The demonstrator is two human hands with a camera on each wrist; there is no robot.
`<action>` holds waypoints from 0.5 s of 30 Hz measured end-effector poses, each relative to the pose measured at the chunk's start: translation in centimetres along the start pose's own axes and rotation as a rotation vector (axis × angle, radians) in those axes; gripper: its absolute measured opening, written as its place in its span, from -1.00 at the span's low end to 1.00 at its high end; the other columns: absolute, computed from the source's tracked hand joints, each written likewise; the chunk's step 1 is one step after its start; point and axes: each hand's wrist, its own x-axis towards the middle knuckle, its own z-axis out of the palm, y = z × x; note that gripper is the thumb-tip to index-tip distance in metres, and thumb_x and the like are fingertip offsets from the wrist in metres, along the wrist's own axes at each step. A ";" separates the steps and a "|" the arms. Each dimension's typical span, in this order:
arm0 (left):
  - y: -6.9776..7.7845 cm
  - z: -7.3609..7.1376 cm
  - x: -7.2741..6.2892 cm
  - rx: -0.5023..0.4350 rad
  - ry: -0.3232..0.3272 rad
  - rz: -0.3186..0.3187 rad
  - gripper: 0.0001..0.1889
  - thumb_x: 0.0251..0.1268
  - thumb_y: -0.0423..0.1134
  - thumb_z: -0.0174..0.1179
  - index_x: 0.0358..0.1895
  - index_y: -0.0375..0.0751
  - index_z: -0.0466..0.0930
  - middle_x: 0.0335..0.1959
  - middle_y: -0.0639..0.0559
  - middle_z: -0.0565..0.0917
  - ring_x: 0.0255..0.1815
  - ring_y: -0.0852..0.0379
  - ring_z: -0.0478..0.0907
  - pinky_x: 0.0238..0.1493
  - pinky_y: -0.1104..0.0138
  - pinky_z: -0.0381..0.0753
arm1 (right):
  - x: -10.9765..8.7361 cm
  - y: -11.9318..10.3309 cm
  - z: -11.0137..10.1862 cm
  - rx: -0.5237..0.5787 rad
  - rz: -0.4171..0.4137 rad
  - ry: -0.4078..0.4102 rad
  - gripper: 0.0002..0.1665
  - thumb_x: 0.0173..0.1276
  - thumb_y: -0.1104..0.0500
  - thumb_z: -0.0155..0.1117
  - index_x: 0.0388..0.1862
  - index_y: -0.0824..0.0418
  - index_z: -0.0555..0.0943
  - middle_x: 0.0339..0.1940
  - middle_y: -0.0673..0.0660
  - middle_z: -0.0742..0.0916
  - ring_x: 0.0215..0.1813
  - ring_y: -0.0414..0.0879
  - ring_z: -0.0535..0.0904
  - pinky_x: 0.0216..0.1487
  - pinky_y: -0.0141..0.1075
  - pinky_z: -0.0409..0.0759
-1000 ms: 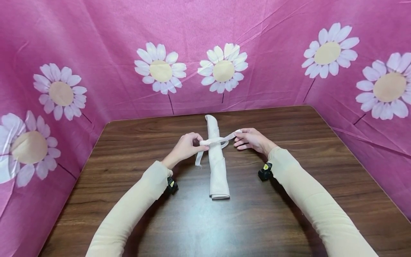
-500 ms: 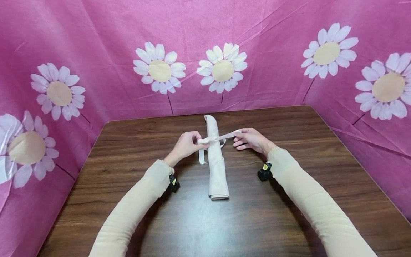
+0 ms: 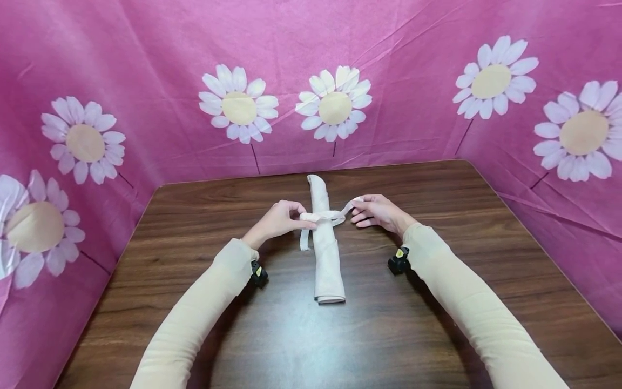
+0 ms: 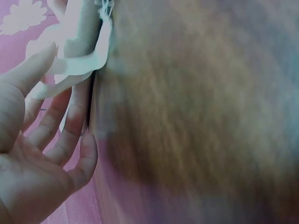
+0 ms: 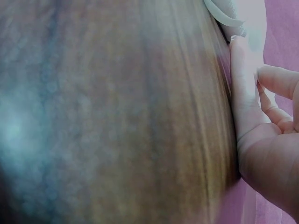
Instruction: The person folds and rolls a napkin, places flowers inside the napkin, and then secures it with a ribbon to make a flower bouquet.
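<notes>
A long roll of off-white cloth (image 3: 328, 265) lies on the table, pointing away from me. Around its middle runs a white fabric tie (image 3: 323, 215), crossed on top with a loop on the right side. My left hand (image 3: 281, 220) pinches a bend of the tie between thumb and fingers, just left of the roll; a frayed tail (image 3: 304, 240) hangs below it. On the other side my right hand (image 3: 384, 212) pinches the tie's other end between thumb and forefinger, its remaining fingers loosely bent. In the left wrist view the tie (image 4: 84, 64) passes by my thumb.
The brown wood-grain table (image 3: 413, 324) stretches to a pink cloth backdrop (image 3: 291, 32) printed with daisies on several sides. Small black cameras sit at both wrists, the right camera (image 3: 399, 261) close to the tabletop.
The tie between the hands drew straighter half a second ago and is now slacker, with the right-hand loop wider again. Both hands keep their pinch and have barely moved.
</notes>
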 end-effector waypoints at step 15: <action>-0.4 -0.2 0.2 -0.090 0.030 0.026 -0.85 0.27 -0.22 0.44 -0.23 -0.18 0.69 -0.56 0.01 0.63 -0.61 0.23 0.39 -0.53 0.39 0.32 | 0.0 0.0 0.1 0.007 0.011 0.006 -0.81 0.61 0.18 0.11 0.02 0.29 0.48 -0.32 0.13 0.67 -0.33 -0.06 0.74 -0.23 -0.20 0.73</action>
